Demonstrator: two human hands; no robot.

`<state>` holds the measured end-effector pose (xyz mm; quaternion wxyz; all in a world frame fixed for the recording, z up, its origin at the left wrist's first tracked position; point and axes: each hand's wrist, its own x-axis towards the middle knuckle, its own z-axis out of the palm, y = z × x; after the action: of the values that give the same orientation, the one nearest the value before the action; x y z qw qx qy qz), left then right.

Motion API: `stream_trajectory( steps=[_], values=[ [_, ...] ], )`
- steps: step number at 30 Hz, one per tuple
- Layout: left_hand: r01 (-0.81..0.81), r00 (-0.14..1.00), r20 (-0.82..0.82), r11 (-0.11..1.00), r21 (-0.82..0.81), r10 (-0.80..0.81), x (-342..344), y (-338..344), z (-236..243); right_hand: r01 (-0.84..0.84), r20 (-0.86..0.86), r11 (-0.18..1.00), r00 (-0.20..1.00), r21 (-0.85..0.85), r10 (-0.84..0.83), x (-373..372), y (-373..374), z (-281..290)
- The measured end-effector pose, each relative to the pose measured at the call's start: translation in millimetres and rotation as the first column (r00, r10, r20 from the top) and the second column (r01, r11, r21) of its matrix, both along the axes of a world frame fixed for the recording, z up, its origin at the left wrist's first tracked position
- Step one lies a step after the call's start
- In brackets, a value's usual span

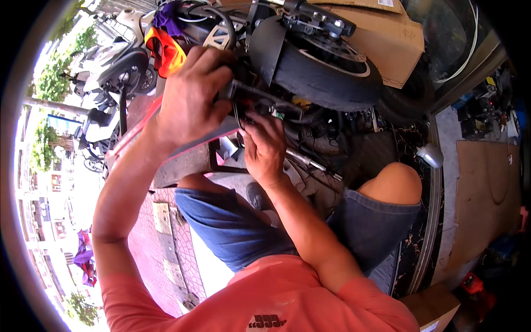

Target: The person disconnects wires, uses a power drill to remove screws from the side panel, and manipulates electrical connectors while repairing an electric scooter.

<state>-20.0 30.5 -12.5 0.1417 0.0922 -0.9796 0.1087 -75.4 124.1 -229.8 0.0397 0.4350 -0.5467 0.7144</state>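
Note:
My left hand (193, 97) is curled over the dark upper part of a motorcycle; what its fingers close on is hidden. Just right of it and lower, my right hand (266, 145) reaches up with bent fingers at a thin dark cable (238, 114), which seems pinched between them. Beside both hands is an open black frame (263, 95) with wiring inside. A long dark panel with a red edge (202, 134) slants below my left hand. The motorcycle's rear tyre (326, 83) stands beyond my right hand.
Cardboard boxes (387, 44) sit behind the tyre. An orange and yellow cloth (166, 52) hangs left of my left hand. A metal rod (312, 161) lies right of my right hand, near loose cables. Parked motorcycles (113, 69) stand at far left. A silver-white rounded part (430, 156) lies at right.

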Motion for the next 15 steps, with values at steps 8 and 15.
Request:
stream_trajectory(
  steps=[8,15],
  values=[
    [0.226,0.973,0.076,0.966,-0.123,-0.217,20.6,17.5,-0.7,0.053,-0.026,0.998,0.998,0.033,-0.052,-8.2,-10.8,-12.8],
    [0.176,0.984,0.011,0.972,-0.158,-0.176,36.6,18.6,-17.9,-0.102,0.088,0.993,0.991,0.061,0.096,1.6,-8.7,-28.0]
  ],
)
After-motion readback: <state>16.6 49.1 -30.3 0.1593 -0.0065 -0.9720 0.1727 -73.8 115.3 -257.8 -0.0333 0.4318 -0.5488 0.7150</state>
